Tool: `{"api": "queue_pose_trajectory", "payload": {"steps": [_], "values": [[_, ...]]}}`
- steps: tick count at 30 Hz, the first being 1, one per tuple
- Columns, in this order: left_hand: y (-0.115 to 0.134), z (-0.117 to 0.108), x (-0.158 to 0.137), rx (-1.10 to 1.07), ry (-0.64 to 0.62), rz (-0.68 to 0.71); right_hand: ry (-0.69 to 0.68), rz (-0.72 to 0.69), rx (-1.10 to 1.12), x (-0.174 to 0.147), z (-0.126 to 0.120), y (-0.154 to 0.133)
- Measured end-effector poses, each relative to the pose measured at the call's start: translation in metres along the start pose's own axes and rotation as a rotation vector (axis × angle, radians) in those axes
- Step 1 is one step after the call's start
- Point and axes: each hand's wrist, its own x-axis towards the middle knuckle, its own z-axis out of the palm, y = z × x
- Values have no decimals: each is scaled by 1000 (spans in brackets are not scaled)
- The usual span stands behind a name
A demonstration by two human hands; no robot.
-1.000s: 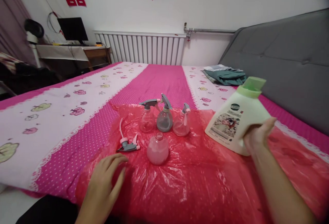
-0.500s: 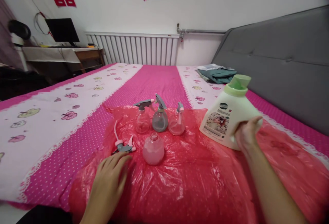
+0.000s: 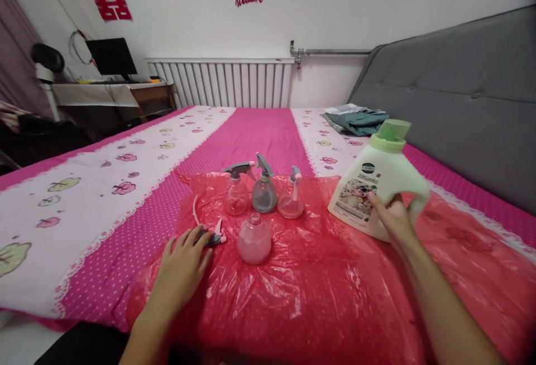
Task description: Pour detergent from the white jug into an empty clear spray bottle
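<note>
Grey-and-pink spray head (image 3: 215, 239) lies at left hand's (image 3: 181, 267) fingertips, body running roughly left-right, open bottle (image 3: 254, 243) just rightward. Left grip: curled over it, pinch unclear. Right hand (image 3: 397, 221): farther, at jug (image 3: 391, 172), closure unclear.

Green-capped jug (image 3: 386, 171), grey-and-pink spray head (image 3: 215, 239)

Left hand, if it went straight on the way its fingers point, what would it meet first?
The left hand would likely meet the loose grey-and-pink plastic spray head immediately ahead; whether they already touch is unclear.
</note>
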Motion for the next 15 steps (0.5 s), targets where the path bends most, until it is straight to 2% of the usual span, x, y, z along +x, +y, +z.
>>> {"api": "queue_pose_trajectory", "payload": {"steps": [10,15], "values": [[-1,-5,7,25,-70,-70,96,88,-370,-20,0,-1],[-1,-4,10,-6,-48,-112,100,99,-464,-28,1,0]]}}
